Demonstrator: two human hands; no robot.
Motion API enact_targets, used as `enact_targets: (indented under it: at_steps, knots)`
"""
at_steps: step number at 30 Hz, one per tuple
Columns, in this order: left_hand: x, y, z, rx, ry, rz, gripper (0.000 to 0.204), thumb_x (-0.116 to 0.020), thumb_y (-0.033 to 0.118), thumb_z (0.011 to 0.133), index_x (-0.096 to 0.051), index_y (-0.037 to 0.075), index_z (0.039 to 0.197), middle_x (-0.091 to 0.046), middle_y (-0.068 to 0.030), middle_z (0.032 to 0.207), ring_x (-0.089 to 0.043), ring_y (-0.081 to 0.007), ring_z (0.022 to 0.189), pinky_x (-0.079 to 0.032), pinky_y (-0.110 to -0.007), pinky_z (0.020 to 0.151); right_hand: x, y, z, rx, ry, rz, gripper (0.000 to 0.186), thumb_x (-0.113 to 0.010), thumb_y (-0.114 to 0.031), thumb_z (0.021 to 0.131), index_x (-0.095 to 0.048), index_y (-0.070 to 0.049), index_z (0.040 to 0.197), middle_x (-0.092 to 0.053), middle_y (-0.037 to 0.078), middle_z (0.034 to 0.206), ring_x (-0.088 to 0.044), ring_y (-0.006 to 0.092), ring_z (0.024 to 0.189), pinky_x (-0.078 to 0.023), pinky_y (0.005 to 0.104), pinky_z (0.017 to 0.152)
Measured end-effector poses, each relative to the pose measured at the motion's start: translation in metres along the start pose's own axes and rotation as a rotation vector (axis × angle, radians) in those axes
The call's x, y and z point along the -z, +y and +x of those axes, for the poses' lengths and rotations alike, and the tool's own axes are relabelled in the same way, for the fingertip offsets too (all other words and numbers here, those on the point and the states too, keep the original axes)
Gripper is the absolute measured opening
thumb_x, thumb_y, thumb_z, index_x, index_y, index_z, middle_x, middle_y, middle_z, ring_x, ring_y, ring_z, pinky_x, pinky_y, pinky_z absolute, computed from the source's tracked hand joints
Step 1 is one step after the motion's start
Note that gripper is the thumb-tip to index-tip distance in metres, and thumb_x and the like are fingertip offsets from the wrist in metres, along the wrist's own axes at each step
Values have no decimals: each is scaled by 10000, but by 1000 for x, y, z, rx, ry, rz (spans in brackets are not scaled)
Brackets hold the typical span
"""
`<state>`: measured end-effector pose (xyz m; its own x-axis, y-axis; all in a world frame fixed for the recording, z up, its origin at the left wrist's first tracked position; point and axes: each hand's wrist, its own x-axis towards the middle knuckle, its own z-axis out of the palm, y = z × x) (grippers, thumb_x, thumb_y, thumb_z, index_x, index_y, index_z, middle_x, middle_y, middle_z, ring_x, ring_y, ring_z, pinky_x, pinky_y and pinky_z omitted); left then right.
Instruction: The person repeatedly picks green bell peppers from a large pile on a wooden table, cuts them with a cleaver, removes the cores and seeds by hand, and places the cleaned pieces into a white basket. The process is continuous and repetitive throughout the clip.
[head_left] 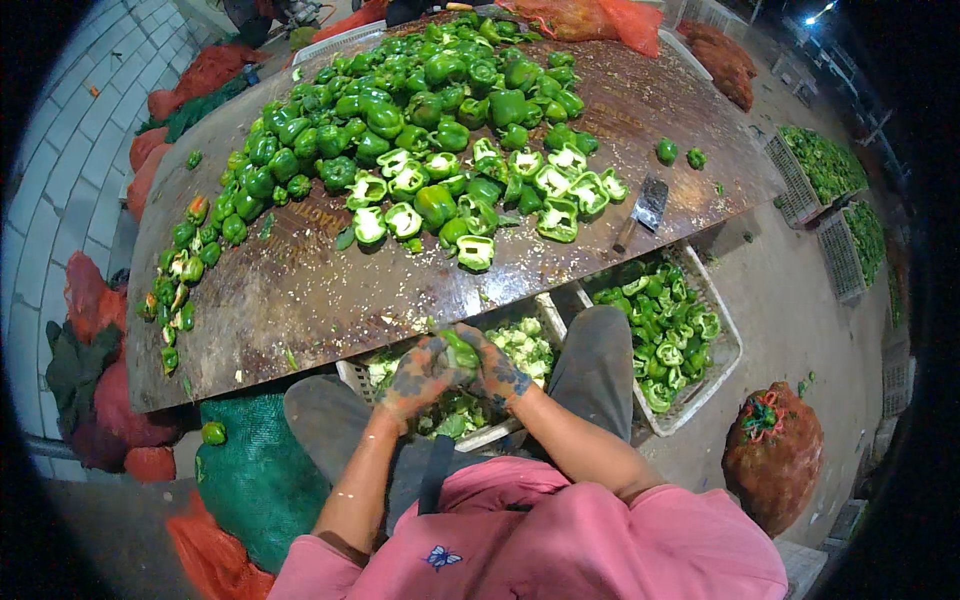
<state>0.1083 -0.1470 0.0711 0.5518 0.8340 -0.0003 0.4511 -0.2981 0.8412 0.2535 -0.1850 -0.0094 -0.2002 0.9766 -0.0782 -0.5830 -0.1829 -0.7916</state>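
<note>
Both my hands, in dirt-stained patterned gloves, come together over a white crate (493, 432) between my knees. My left hand (418, 378) and my right hand (497, 372) are closed round a green bell pepper (459, 350). Pale pepper cores and seeds (525, 345) fill the crate below them. On the table's near side lie several halved peppers (474, 252) with pale insides up. A broad-bladed knife (648, 208) rests to their right, its handle toward me.
Whole green peppers (385, 118) heap across the brown table (300, 300). By my right knee stands a crate of cut peppers (665, 335). A green mesh sack (255, 470) lies at left, and a tied orange sack (772, 460) sits on the floor at right. More filled crates (800, 180) stand beyond.
</note>
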Motion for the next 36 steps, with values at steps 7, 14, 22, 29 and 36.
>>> enact_targets:
  at_steps: [7,14,22,29,36]
  knots:
    - [-9,56,14,103,-97,169,288,-686,222,680,-624,17,873,-623,-131,725,-597,-242,643,-457,-329,606,7,-27,-21,158,100,52,363,-540,-327,835,-538,-81,1102,-559,19,1063,-524,140,987,-415,282,867]
    - [-58,55,25,51,113,-182,368,-698,154,688,-611,14,1017,-646,-64,821,-562,-116,666,-460,-276,640,5,-76,-23,128,428,199,194,-527,-200,834,-557,-79,982,-566,12,901,-541,122,867,-431,262,769]
    - [-62,72,34,241,120,84,291,-678,238,681,-576,21,846,-596,-139,736,-564,-259,660,-438,-357,610,-4,-128,-37,477,739,-1040,295,-664,-174,733,-553,-54,977,-570,65,868,-552,199,788,-452,317,727]
    - [-44,22,112,1,174,718,542,-604,355,769,-435,81,1206,-530,-187,1057,-549,-356,936,-460,-442,770,77,-179,-65,672,1058,-1534,298,-620,-250,784,-586,-85,1030,-567,129,1016,-556,280,914,-451,375,794]
    - [-64,10,171,240,-7,661,381,-606,322,731,-557,22,960,-617,-206,892,-597,-365,851,-477,-440,735,106,-66,20,150,522,-669,398,-518,-295,853,-492,-89,1192,-515,75,1169,-538,200,990,-457,302,781]
